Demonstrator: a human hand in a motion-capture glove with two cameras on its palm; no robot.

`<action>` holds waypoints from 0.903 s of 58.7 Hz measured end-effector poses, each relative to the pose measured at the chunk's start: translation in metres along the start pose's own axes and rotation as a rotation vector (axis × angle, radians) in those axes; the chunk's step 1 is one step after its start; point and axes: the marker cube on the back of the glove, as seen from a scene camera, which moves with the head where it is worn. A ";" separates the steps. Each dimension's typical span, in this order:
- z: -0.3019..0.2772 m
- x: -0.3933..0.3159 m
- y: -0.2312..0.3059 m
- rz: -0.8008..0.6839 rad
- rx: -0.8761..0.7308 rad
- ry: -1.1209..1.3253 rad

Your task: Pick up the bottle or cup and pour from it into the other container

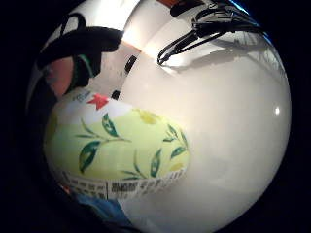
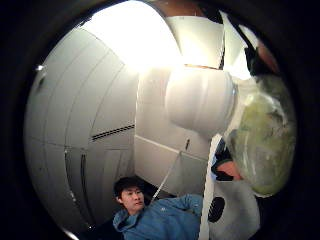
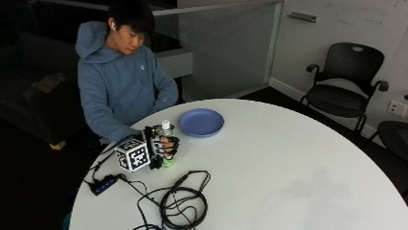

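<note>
**Inspector A:** Outside view first. What is the surface?

**Inspector B:** A round white table. A person in a blue hooded top sits at its far edge. A blue bowl lies on the table in front of them. A loop of black cable is on the near side. Behind the table there is a glass partition, a white wall with a socket, and a black office chair on a dark floor.

**Inspector A:** And the right hand?

**Inspector B:** The gloved right hand has its fingers curled round a bottle. The bottle is upright with a white cap and its base at the tabletop, just beside the bowl. I cannot tell whether the base is touching or slightly raised.

**Inspector A:** Little finger side palm view?

**Inspector B:** The bottle's label is close to the palm. It is pale yellow-green with green leaves, a red star and a barcode strip. The white tabletop fills the remainder, with the cable lying on it.

**Inspector A:** Thumb side palm view?

**Inspector B:** The white cap and the greenish shoulder of the bottle are close to the palm. Beyond them are white panelled walls and the seated person's blue top.
</note>
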 end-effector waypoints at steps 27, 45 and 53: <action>0.079 -0.075 -0.003 -0.151 -0.334 0.626; 0.156 -0.111 -0.008 -0.320 -0.579 1.329; 0.181 -0.118 -0.012 -0.474 -0.667 1.732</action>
